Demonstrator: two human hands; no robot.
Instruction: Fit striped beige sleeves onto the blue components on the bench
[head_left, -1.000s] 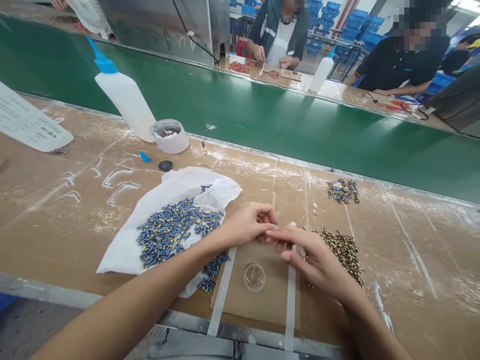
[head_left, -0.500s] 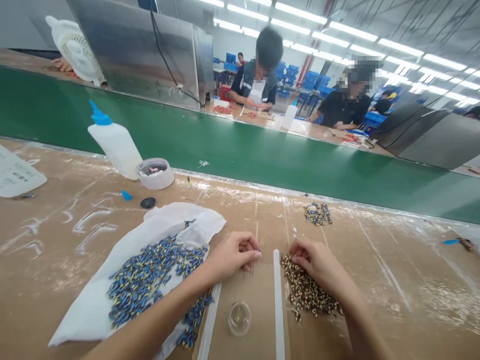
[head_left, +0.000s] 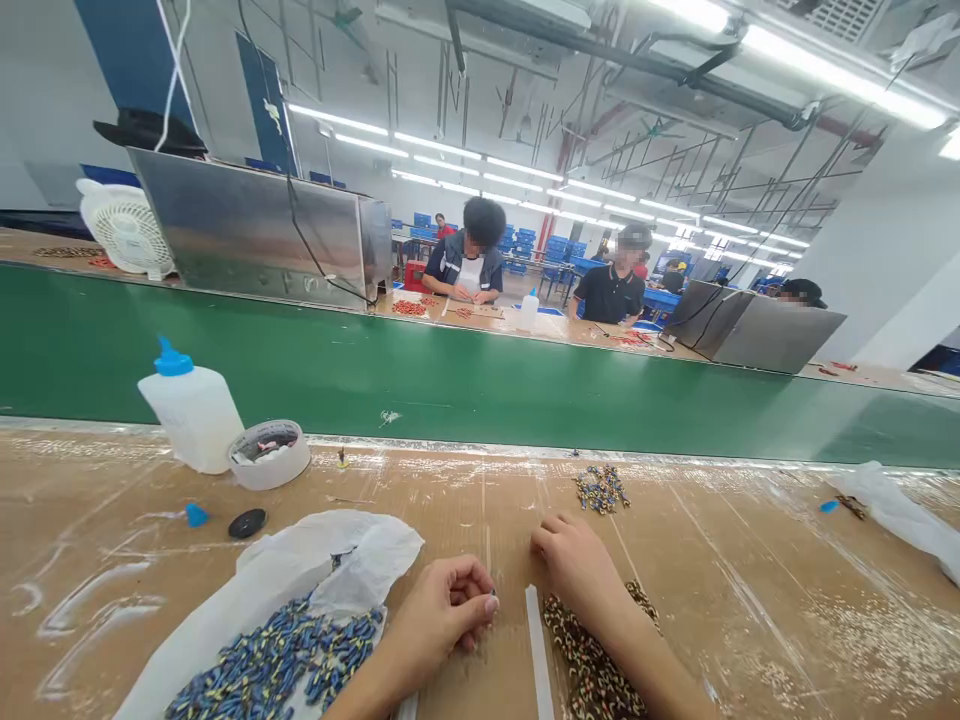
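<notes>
head | camera now tilted up, both hands lower in frame, clear dish out of sight | left hand (head_left: 442, 615) fingertips pinched together on small piece (head_left: 493, 597), beside blue parts (head_left: 277, 670) | right hand (head_left: 574, 565) curled on brown parts pile (head_left: 592, 670), grip cannot be told | white strip (head_left: 536, 650) between hands

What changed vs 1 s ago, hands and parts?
The hands parted: their fingertips met over the cardboard before; now the left hand pinches a small dark part beside the white strip, and the right hand has moved right onto the pile of brown-and-gold parts. The camera tilted up. The blue parts on the white plastic sheet, the blue-capped white squeeze bottle and the white round tub stayed put.
</notes>
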